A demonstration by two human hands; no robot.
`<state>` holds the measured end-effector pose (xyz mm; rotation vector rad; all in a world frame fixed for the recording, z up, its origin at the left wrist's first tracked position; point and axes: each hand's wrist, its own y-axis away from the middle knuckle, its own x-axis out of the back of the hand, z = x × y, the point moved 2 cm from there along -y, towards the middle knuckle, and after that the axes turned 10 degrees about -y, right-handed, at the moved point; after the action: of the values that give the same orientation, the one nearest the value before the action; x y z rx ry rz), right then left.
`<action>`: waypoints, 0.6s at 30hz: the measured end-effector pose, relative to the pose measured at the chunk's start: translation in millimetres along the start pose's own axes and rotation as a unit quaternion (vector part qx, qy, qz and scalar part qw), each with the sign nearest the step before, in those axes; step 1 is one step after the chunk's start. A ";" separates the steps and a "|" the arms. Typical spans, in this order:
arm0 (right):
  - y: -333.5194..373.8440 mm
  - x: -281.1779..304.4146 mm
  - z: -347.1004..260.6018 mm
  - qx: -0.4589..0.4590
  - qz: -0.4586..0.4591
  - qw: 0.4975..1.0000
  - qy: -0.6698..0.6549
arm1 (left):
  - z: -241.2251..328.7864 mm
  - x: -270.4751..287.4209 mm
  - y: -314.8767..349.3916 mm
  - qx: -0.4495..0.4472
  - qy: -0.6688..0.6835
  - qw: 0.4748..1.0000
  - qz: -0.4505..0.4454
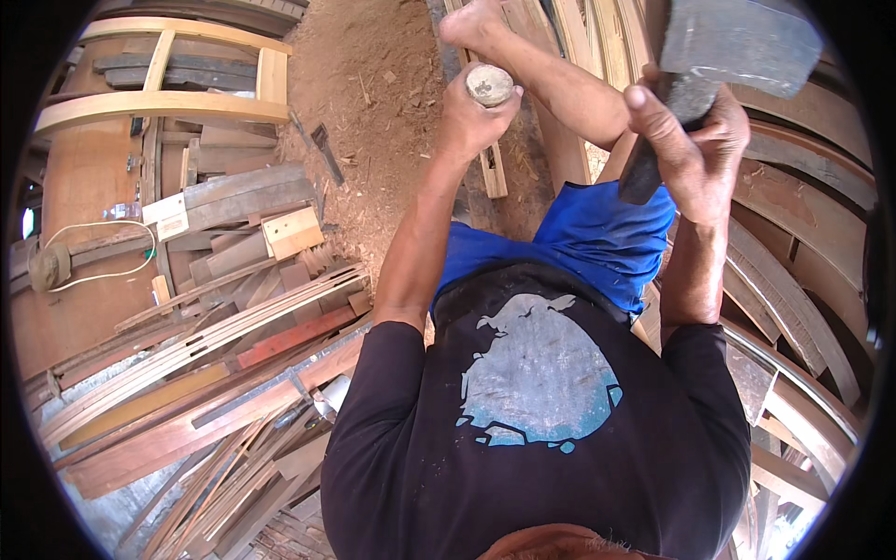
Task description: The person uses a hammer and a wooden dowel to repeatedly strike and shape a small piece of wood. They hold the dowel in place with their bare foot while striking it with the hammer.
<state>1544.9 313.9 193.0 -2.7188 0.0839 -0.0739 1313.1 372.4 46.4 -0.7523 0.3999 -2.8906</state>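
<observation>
My left hand [467,119] is closed around an upright round wooden tool handle [489,85], whose flat, worn end faces up. Whatever sits below the fist on that handle is hidden. Raised at the upper right, my right hand [700,159] grips an axe-like tool [742,45] with a broad grey metal head, close to the head. Its dark butt end [641,173] sticks out below the fingers. Beneath the left fist lies a narrow light wooden piece [494,172], beside my outstretched bare leg [560,79].
Sawdust and shavings cover the floor [359,103]. On the left lie a light wooden frame [187,107], a looped cord [103,224], and stacked boards and offcuts [205,383]. Large curved wooden pieces [793,303] line the right side, and long planks [611,37] stand ahead.
</observation>
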 end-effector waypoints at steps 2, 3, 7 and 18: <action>-5.4 5.8 -3.5 0.018 -0.001 1.000 -0.009 | 6.1 -0.2 -0.9 -0.005 -0.001 1.000 0.003; -7.0 6.2 -4.2 0.021 0.006 1.000 -0.020 | 8.5 -0.3 -0.8 0.000 0.002 1.000 0.002; -8.5 -3.4 1.7 0.028 0.006 1.000 0.007 | 4.6 -2.6 3.4 -0.006 -0.004 1.000 -0.023; -8.5 -25.3 40.4 -0.009 -0.120 0.984 0.128 | -12.6 -12.2 38.8 0.000 -0.007 0.999 -0.054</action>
<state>1522.7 339.9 158.7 -2.7108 -0.1707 -0.4939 1319.7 340.5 19.1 -0.8192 0.3689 -2.9833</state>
